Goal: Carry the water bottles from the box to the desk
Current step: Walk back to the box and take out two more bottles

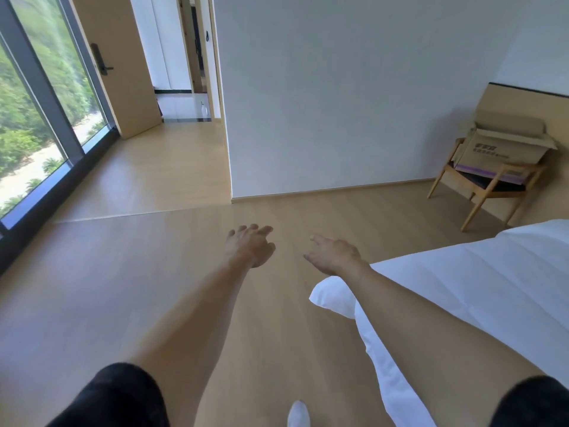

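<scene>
Cardboard box (505, 147) sits on the wooden chair (480, 183) by the wall, well apart from your left hand (250, 245) and right hand (334, 255), both outstretched, fingers spread, holding nothing.

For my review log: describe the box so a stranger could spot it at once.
Follow the white wall rightward to the corner beside the bed. There a wooden armchair carries the cardboard box: brown, flaps open, dark print on its side, the only carton in view.
</scene>
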Tool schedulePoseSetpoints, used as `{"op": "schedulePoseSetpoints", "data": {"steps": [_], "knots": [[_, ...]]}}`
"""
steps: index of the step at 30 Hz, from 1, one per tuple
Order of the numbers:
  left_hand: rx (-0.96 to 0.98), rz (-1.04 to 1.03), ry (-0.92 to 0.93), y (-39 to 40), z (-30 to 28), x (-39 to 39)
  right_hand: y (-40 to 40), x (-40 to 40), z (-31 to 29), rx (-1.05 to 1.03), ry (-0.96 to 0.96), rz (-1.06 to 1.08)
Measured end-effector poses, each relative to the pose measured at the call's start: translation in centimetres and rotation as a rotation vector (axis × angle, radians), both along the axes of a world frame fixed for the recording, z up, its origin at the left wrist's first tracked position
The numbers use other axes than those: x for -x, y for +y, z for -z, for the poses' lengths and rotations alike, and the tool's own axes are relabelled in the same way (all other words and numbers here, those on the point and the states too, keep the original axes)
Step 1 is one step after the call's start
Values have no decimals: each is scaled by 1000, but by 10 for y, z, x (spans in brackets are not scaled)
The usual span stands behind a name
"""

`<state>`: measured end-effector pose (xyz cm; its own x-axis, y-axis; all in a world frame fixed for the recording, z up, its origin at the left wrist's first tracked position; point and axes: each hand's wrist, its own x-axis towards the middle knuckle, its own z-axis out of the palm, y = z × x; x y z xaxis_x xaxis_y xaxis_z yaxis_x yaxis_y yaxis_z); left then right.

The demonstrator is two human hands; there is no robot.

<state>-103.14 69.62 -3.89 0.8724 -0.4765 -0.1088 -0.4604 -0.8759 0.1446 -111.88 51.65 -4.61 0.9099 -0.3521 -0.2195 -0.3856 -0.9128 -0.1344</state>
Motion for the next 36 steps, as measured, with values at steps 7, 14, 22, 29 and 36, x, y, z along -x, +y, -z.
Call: {"op": "schedulePoseSetpoints", "data": {"steps": [7, 14, 22, 29, 36], "knots": [[-48, -70, -8, -34, -9, -117, -48, -132, 6, -23, -16, -44], [-71, -110, -27, -95, -25, -237, -112, -260, -4, -35, -42, -60], [-80, -35, 27, -176, -6, -333, -187, -340, 10, -32, -1, 8], [-67, 94, 38, -261, 11, -436, -259, -413, 25, -31, 0, 143], [-61, 302, 34, -359, 16, -563, -337, -506, 20, -2, 18, 317]]}}
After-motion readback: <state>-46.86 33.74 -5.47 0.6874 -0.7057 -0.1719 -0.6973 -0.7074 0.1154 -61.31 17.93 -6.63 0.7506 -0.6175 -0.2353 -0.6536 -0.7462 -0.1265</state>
